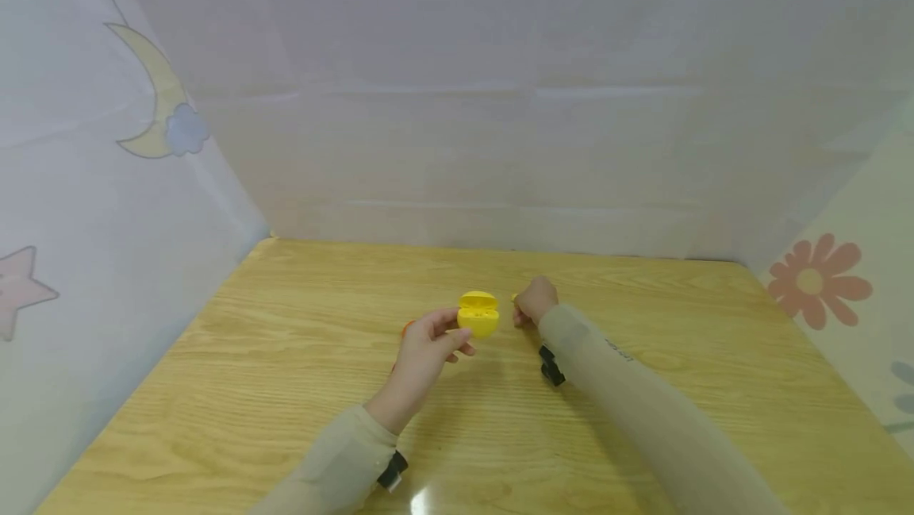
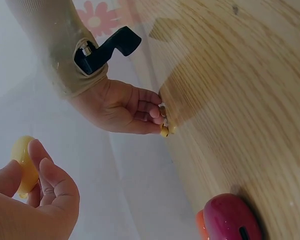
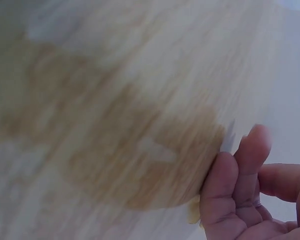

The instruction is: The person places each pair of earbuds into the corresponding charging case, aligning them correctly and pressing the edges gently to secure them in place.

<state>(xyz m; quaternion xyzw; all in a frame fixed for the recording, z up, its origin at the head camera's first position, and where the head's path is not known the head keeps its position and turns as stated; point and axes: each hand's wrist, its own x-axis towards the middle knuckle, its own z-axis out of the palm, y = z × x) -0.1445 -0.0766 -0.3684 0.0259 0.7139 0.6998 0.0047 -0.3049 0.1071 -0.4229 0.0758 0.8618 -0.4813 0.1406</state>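
Observation:
My left hand (image 1: 421, 348) holds a small yellow earbud case (image 1: 478, 323) above the table, with its lid up. The left wrist view shows the thumb and fingers on either side of the case's rounded shell. Farther right, my right hand (image 1: 536, 301) is down at the tabletop with its fingers bent. In the left wrist view, a small yellow earbud (image 2: 164, 131) is pinched at its fingertips, close to the wood. In the right wrist view, a bit of yellow shows beside the curled fingers (image 3: 220, 187), which mostly hide it.
On the wooden table (image 1: 300, 301), a glossy magenta rounded object (image 2: 232, 217) with a black slot stands beside something orange (image 2: 201, 223); my left hand mostly covers them in the head view. Pale printed cloth (image 1: 457, 142) encloses the table. Black camera mounts (image 1: 551, 366) sit on both wrists.

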